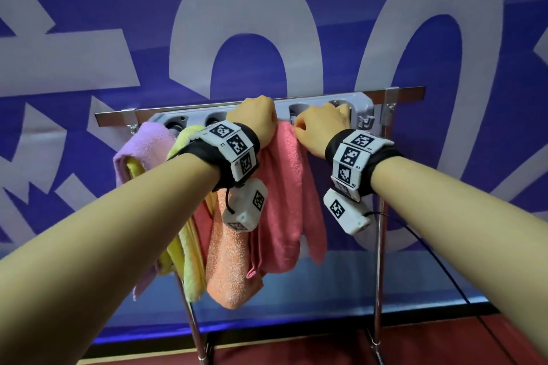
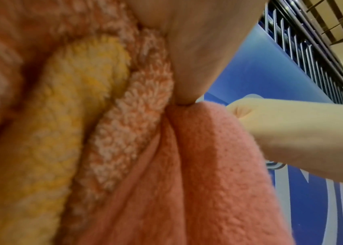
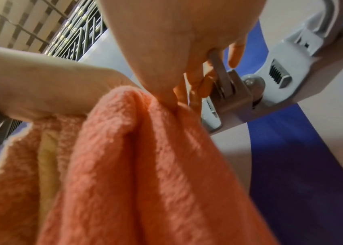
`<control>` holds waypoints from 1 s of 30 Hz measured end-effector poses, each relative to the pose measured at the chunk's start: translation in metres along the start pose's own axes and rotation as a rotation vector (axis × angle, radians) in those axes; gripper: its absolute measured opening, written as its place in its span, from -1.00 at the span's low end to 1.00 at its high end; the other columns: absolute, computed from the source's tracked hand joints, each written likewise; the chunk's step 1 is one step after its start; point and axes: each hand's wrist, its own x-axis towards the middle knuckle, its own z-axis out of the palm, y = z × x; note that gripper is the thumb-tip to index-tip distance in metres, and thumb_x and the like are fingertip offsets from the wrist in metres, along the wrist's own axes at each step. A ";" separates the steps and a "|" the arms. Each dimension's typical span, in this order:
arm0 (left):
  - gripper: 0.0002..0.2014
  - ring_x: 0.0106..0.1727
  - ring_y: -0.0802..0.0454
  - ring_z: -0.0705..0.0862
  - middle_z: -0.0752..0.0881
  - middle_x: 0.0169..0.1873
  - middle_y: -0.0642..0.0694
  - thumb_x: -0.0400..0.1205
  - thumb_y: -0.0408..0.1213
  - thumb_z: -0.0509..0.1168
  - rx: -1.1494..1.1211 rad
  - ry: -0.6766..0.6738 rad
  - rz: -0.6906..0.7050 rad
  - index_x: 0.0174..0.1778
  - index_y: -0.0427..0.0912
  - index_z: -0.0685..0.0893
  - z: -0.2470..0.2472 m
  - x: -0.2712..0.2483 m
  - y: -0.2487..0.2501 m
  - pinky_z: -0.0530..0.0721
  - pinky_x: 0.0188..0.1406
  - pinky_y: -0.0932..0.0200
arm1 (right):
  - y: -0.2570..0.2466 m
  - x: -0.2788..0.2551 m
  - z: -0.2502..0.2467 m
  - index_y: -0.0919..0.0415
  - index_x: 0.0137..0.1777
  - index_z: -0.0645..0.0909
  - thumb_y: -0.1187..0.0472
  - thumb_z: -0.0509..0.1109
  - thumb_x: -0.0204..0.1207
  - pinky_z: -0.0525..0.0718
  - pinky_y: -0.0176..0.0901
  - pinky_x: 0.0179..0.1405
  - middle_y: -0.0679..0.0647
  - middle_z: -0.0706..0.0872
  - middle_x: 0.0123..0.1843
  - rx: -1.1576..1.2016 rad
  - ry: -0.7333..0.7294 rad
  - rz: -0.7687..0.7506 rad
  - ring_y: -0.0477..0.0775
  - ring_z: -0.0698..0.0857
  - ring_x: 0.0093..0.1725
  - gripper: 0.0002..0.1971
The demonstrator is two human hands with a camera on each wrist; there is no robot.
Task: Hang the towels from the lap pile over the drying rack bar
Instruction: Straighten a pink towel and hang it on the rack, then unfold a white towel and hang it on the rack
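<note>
A pink towel [image 1: 284,187] hangs folded over the drying rack bar [image 1: 409,93]. My left hand [image 1: 258,117] grips its top left fold on the bar, fingers curled over the cloth. My right hand [image 1: 318,124] pinches the towel's top right edge between thumb and fingers. In the right wrist view the thumb [image 3: 166,92] presses into the pink towel [image 3: 145,165] beside a metal bracket [image 3: 235,99]. In the left wrist view the pink towel [image 2: 198,182] lies against an orange towel [image 2: 130,124] and a yellow towel [image 2: 61,116]. No lap pile is in view.
On the bar left of the pink towel hang an orange towel [image 1: 228,261], a yellow-green towel [image 1: 189,246] and a purple towel [image 1: 145,145]. A grey plastic fitting [image 1: 360,109] sits behind the bar. Chrome legs [image 1: 378,261] stand on a red floor; a black cable [image 1: 444,270] trails at right.
</note>
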 end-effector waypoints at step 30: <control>-0.78 -0.22 -0.07 0.66 0.74 -0.23 -0.07 0.39 -0.32 0.16 -0.558 0.086 -0.112 -0.13 -0.20 0.65 0.099 -0.228 0.008 0.56 -0.22 0.12 | -0.038 -0.208 0.116 0.04 -0.17 0.65 0.22 0.29 0.52 0.65 -0.26 -0.13 -0.04 0.71 -0.37 0.872 -0.128 0.296 0.01 0.70 -0.29 -0.87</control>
